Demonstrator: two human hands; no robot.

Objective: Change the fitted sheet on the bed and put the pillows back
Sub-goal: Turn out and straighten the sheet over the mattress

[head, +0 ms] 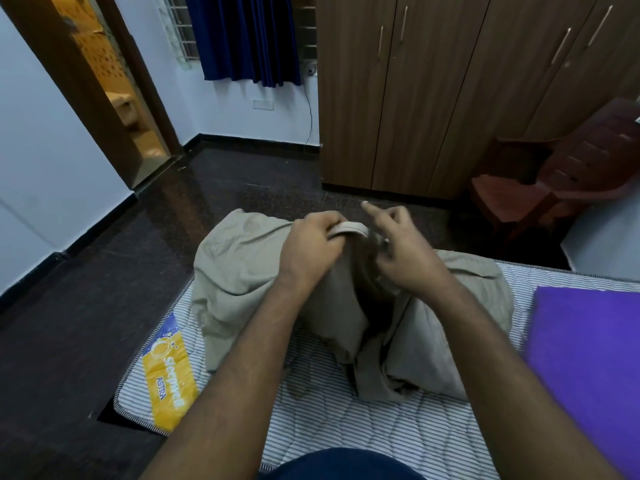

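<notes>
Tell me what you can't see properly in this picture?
- Head view: the right hand is motion-blurred, so whether it grips the beige sheet is unclear.
- The left hand covers part of the sheet's white band.
- The purple thing is cut off by the right edge.
- The sheet hides part of the striped mattress.

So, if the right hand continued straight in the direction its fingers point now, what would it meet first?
The right hand points its straight fingers up and away, over the beige sheet. Nothing close blocks that line; beyond lie the dark floor and then probably the wardrobe, though depth is unclear.
</notes>
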